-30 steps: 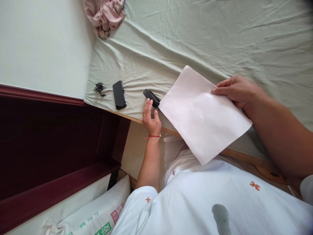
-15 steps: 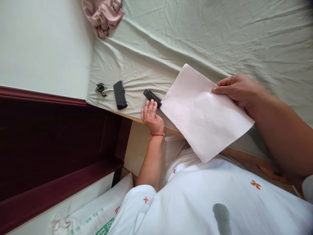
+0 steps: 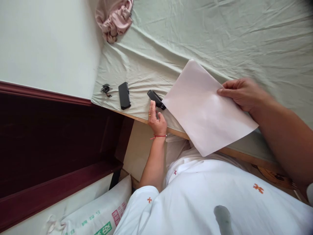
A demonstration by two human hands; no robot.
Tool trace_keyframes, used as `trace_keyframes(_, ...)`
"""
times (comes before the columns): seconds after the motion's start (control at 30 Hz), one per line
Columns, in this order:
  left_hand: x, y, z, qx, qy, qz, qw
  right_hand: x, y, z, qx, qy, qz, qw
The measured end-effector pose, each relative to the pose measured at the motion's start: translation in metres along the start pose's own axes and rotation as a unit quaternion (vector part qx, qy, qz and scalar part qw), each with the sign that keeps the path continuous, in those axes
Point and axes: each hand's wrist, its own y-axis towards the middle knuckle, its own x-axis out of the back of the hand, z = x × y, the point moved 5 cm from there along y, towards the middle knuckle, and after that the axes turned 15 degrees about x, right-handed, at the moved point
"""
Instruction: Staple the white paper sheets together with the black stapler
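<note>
My right hand (image 3: 244, 93) pinches the upper right edge of a blank white sheet of paper (image 3: 205, 111), thumb on top. The sheet is held at a slant over the front edge of the bed, and its lower corner hangs above my shirt. My left hand (image 3: 157, 120) is empty, its fingers stretched out and its palm turned toward the paper. Just beyond its fingertips lies a black stapler (image 3: 154, 98), whose right end is close to the paper's left corner. Whether the stapler touches the sheet I cannot tell.
On the pale green sheet (image 3: 195, 29) lie a black rectangular case (image 3: 124, 95) and a small dark tangled item (image 3: 106, 88). Pink crumpled cloth (image 3: 117, 23) lies at the back left. A dark red wooden panel (image 3: 53, 140) and a white printed sack (image 3: 97, 209) are at lower left.
My left hand has turned more edge-on, with its thumb now apart from the fingers. The paper stays in my right hand, its lower corner slightly raised. The whole view has shifted a little.
</note>
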Motion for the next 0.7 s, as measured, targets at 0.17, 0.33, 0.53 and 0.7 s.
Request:
trace_keyframes(0.17, 0.014, -0.016, -0.003, 0.045, -0.069, -0.092, 0.992, 0.018, -0.003, -0.005, 0.047, 0.02, -0.014, 0.999)
trace_keyframes(0.33, -0.003, -0.038, -0.022, 0.161, -0.23, 0.112, 0.953, 0.03, 0.0, -0.009, 0.105, 0.06, -0.01, 0.993)
trace_keyframes(0.53, -0.028, -0.044, -0.037, 0.216, -0.247, 0.228, 0.917, 0.024, 0.003, -0.011, 0.103, 0.013, 0.026, 0.994)
trace_keyframes(0.7, -0.039, -0.042, -0.033, 0.212, -0.238, 0.161, 0.934, 0.022, 0.005, -0.008, 0.15, 0.013, 0.032, 0.988)
